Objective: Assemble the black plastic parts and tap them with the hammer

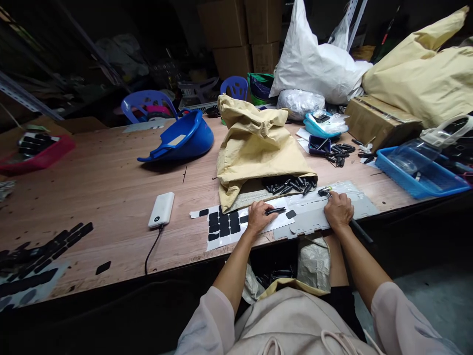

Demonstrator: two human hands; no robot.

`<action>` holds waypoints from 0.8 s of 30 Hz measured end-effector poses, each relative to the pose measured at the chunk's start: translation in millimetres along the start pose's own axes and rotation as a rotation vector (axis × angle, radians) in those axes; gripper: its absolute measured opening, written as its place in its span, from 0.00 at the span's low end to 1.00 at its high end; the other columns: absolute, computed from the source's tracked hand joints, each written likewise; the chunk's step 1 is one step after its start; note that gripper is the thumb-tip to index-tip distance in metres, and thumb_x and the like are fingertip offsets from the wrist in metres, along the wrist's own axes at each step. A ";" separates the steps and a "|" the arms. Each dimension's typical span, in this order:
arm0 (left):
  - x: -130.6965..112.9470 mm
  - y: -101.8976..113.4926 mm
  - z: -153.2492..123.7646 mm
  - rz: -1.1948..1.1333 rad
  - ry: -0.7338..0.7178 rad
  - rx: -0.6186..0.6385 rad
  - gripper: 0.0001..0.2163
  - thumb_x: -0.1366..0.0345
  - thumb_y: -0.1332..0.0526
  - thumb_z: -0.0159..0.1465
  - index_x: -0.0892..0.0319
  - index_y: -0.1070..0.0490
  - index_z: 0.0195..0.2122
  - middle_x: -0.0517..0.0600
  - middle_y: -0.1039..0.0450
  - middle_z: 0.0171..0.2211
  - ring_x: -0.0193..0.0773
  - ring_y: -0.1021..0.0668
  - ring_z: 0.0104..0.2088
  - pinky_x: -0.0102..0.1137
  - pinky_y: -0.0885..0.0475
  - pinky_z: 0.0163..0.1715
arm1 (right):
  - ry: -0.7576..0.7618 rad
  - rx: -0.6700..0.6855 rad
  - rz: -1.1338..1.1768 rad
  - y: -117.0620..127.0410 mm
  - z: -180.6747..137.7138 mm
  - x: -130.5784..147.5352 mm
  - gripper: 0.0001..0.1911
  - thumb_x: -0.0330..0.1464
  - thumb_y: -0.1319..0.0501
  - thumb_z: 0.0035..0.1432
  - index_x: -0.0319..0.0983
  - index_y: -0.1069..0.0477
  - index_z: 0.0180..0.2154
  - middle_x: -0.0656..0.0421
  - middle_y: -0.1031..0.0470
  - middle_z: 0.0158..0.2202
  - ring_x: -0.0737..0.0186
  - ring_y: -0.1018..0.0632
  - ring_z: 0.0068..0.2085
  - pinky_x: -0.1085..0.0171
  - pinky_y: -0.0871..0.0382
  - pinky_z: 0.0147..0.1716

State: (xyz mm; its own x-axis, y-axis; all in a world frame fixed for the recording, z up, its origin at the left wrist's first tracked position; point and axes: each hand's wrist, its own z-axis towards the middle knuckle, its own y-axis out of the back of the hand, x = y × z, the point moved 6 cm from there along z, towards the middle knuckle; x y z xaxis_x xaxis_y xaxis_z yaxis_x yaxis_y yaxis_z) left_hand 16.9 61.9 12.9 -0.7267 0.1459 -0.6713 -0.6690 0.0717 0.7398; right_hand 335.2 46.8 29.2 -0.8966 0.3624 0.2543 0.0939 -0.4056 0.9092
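Note:
My left hand [259, 217] rests near the table's front edge, fingers closed on a thin black stick-like part [276, 211]. It lies over a white backing sheet [221, 239] carrying several black adhesive pads [223, 223]. One loose black pad [290, 214] sits just to the right. My right hand [338, 209] is curled on a grey sheet [354, 199], its fingertips pinching a small black and yellow-tipped piece [324, 191]. A pile of black stick parts [290, 185] spills from the mouth of a yellow cloth bag [254, 148] just behind both hands.
A white power bank [161, 209] with a cable lies to the left. A blue plastic scoop-bin [181, 140] is behind it, and a red tray [37, 153] at far left. A blue basket [421, 175], cardboard box [380, 123] and sacks crowd the right. More black pads [40, 256] lie at the front left.

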 end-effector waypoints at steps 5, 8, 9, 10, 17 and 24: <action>-13.1 -3.7 -43.3 -0.004 -0.157 -0.009 0.08 0.61 0.24 0.59 0.48 0.15 0.39 0.51 0.22 0.47 0.49 0.26 0.53 0.45 0.34 0.58 | 0.034 -0.017 0.002 -1.4 -3.8 2.8 0.20 0.31 0.45 0.68 0.38 0.21 0.55 0.46 0.27 0.45 0.52 0.32 0.43 0.57 0.43 0.38; -18.9 -14.5 -84.8 0.016 -0.235 0.035 0.10 0.62 0.23 0.57 0.46 0.15 0.40 0.51 0.23 0.51 0.51 0.27 0.55 0.47 0.35 0.60 | 0.044 -0.039 0.014 -3.2 -3.9 0.5 0.19 0.31 0.45 0.68 0.38 0.21 0.54 0.45 0.27 0.45 0.51 0.32 0.43 0.57 0.44 0.39; -21.1 -16.9 -94.8 0.023 -0.250 0.044 0.12 0.62 0.23 0.56 0.46 0.15 0.42 0.52 0.23 0.53 0.52 0.27 0.55 0.48 0.35 0.60 | 0.045 -0.043 0.017 -4.1 -4.0 0.0 0.19 0.31 0.45 0.68 0.38 0.21 0.54 0.45 0.27 0.44 0.51 0.32 0.44 0.57 0.44 0.39; -23.8 -17.9 -100.6 0.031 -0.261 0.045 0.14 0.61 0.22 0.55 0.45 0.15 0.44 0.52 0.24 0.54 0.53 0.27 0.56 0.48 0.35 0.60 | 0.044 -0.045 0.021 -5.1 -4.3 -0.2 0.19 0.31 0.44 0.68 0.37 0.21 0.54 0.45 0.27 0.44 0.51 0.32 0.44 0.57 0.43 0.39; -48.6 4.7 -14.8 0.065 -0.136 -0.182 0.10 0.61 0.34 0.68 0.50 0.18 0.49 0.53 0.20 0.47 0.50 0.26 0.52 0.44 0.33 0.55 | 0.044 -0.047 0.027 -6.2 -6.1 2.1 0.19 0.30 0.46 0.69 0.37 0.22 0.54 0.46 0.27 0.44 0.52 0.33 0.43 0.57 0.45 0.39; -47.2 -5.5 78.3 0.299 0.077 -0.133 0.04 0.64 0.32 0.66 0.55 0.19 0.40 0.57 0.21 0.47 0.55 0.28 0.55 0.46 0.34 0.54 | 0.039 -0.031 0.024 -5.0 -7.5 2.5 0.18 0.31 0.46 0.70 0.37 0.22 0.54 0.47 0.27 0.43 0.52 0.32 0.43 0.57 0.46 0.38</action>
State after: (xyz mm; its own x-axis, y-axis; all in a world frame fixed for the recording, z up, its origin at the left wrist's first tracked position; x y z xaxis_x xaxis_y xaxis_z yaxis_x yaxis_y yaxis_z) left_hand 67.1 131.9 44.0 -0.9001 0.0652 -0.4307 -0.4352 -0.0931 0.8955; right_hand 329.2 43.5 22.8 -0.9106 0.3194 0.2622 0.1027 -0.4397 0.8923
